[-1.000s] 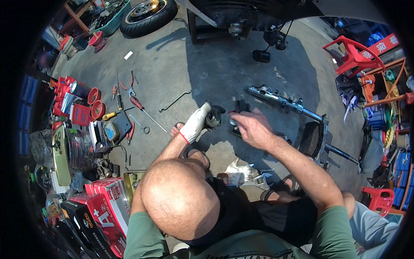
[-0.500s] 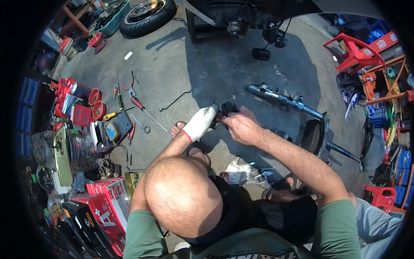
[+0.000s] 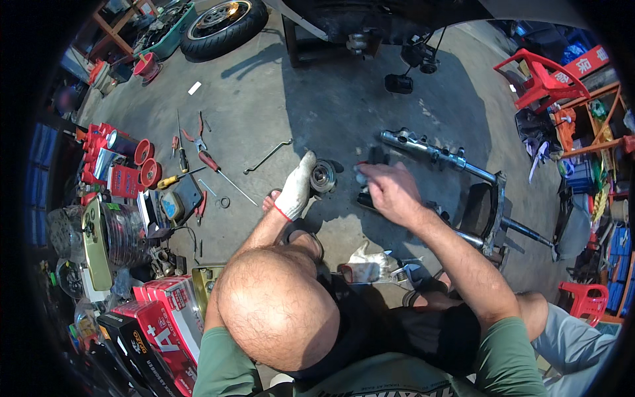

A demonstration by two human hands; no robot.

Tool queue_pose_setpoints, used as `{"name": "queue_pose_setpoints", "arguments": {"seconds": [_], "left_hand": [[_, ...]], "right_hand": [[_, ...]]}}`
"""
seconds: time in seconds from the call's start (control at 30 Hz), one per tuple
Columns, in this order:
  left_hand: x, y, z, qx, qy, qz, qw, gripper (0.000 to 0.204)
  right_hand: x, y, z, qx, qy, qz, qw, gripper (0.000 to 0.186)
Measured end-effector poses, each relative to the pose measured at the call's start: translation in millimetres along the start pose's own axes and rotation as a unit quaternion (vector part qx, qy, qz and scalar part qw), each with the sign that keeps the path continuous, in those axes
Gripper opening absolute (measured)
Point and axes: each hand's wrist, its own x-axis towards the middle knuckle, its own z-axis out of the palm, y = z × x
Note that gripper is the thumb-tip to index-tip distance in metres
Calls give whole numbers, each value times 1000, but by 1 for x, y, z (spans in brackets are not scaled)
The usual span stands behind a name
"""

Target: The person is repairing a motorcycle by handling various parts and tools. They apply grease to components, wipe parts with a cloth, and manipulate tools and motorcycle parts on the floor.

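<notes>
My left hand (image 3: 296, 187) wears a white knit glove with a red cuff. It grips the side of a round metal part (image 3: 323, 177) whose open, ringed face points up. To the right of that part, my bare right hand (image 3: 395, 193) has its fingers curled together. A small pale bit shows at its fingertips, too small to name. Beneath and beyond this hand lies a chrome fork tube (image 3: 423, 147) on the concrete. Another white work glove (image 3: 367, 266) rests on the floor between my feet, beside a few metal pieces.
Pliers (image 3: 197, 135), a red-handled screwdriver (image 3: 210, 162) and a bent wrench (image 3: 268, 157) lie on the floor at left. Red boxes (image 3: 155, 331) are stacked at near left. A tyred wheel (image 3: 223, 30) stands far left; a red plastic chair (image 3: 539, 79) is far right.
My hands, close together before, are now apart. The right hand has moved right, off the part. In my left hand, the part's round face now shows upward.
</notes>
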Motion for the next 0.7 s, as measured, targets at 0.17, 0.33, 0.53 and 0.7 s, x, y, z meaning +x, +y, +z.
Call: {"name": "queue_pose_setpoints", "arguments": {"seconds": [0.17, 0.33, 0.53, 0.7], "left_hand": [[-1, 3, -5, 83, -12, -23, 996, 54], [-1, -7, 0, 190, 25, 58, 980, 54], [-8, -6, 21, 221, 4, 170, 960, 54], [1, -4, 4, 69, -15, 123, 990, 57]], "right_hand": [[14, -18, 7, -122, -111, -84, 983, 45], [16, -27, 18, -171, -186, -90, 963, 47], [2, -28, 43, 172, -119, 67, 976, 42], [11, -19, 24, 320, -64, 199, 924, 40]]}}
